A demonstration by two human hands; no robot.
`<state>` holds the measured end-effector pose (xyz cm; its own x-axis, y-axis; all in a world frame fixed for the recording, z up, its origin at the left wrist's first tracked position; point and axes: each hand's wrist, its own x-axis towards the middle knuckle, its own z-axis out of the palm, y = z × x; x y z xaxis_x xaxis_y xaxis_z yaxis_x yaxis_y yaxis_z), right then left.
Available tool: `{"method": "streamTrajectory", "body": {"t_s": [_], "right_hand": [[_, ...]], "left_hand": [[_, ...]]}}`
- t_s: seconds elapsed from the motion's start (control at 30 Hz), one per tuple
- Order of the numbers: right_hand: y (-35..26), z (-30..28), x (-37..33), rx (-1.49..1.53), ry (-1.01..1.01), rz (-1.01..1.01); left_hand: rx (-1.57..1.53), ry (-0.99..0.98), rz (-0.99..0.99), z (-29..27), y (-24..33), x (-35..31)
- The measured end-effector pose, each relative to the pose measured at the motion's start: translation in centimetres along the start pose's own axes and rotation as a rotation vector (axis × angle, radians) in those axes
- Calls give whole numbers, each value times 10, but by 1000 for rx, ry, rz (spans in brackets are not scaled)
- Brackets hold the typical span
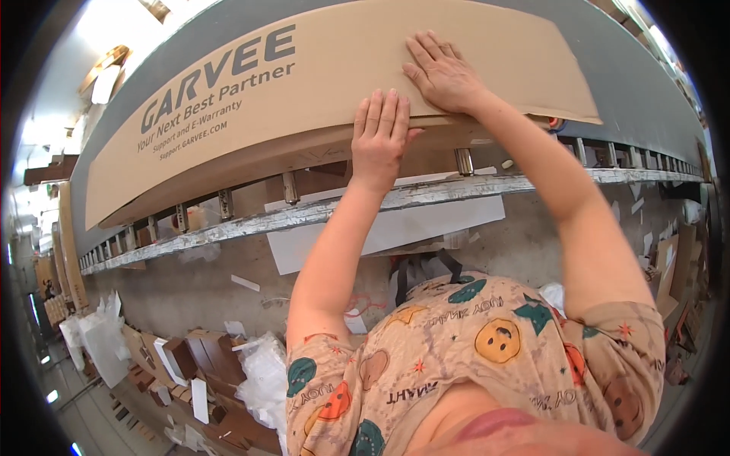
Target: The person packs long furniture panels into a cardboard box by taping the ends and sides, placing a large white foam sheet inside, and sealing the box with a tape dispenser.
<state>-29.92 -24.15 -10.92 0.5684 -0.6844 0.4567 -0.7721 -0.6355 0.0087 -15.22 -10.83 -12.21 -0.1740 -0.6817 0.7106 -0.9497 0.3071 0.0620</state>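
Note:
A long, closed brown cardboard box (334, 83) with dark printing lies across a roller conveyor. My left hand (382, 137) rests on the box's near edge, fingers stretched together over the top and thumb pointing right. Farther in and to the right, my right hand (445, 77) lies flat on the box's top with its fingers extended. Neither hand holds anything. Under the box's right end a small red round thing (557, 122) peeks out, too covered to name.
A worn metal rail (411, 194) with short upright rollers (464, 161) runs along the near side. Beyond the box is a dark grey surface (627, 83). White sheets (426, 224) lie below the rail. Cardboard pieces (213, 353) and clear plastic wrap (262, 380) are heaped on the floor at left.

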Motion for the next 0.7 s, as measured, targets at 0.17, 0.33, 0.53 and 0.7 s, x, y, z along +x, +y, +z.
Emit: {"method": "streamTrajectory", "body": {"t_s": [0.17, 0.33, 0.53, 0.7], "right_hand": [[26, 16, 110, 1, -357, 20], [26, 20, 150, 151, -463, 261], [15, 15, 157, 227, -425, 254], [26, 68, 151, 213, -279, 375]], "left_hand": [[-19, -5, -58, -18, 3, -5], [-48, 56, -109, -15, 4, -9], [20, 42, -97, -42, -5, -3], [30, -281, 188, -28, 16, 40]]}}
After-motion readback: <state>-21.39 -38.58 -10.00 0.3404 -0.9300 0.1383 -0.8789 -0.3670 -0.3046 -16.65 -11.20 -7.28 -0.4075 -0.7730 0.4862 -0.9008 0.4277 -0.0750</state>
